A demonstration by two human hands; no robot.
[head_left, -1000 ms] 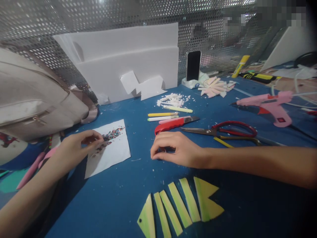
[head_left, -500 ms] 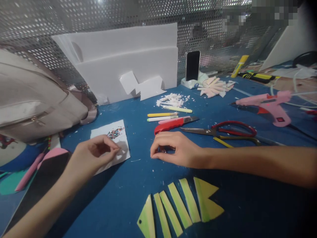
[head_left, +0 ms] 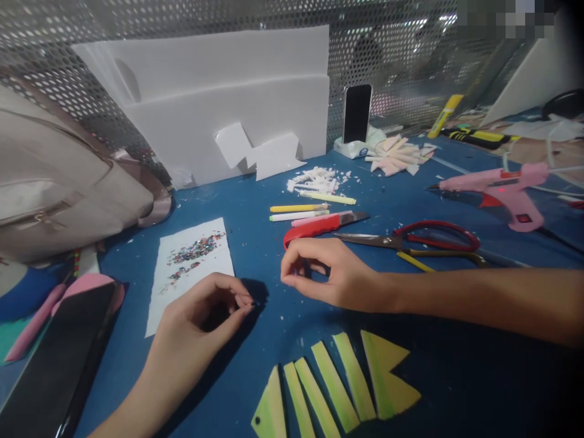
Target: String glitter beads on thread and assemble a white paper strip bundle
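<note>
My left hand [head_left: 205, 325] is pinched just right of a sheet of white paper [head_left: 162, 295], and a tiny dark speck shows at its fingertips. Small multicoloured glittery pieces [head_left: 201, 248] are spread on that paper. My right hand [head_left: 331, 271] is curled with thumb and forefinger together, close above the blue table; what it pinches, if anything, is too small to name. Below both hands lies a fish shape cut into green-yellow strips, with a head piece [head_left: 272, 401], several body strips [head_left: 335, 383] and a forked tail [head_left: 387, 377].
Behind my right hand lie a red utility knife [head_left: 314, 230], scissors [head_left: 438, 234] and several markers [head_left: 298, 208]. A pink glue gun [head_left: 506, 188] is on the right. White scraps [head_left: 317, 180] and a phone [head_left: 357, 114] are farther back. Left are a bag [head_left: 68, 176] and another phone [head_left: 59, 359].
My left hand has moved right and toward me, off the paper, uncovering more of the glittery pieces. My right hand stays nearly in place. The view has shifted slightly.
</note>
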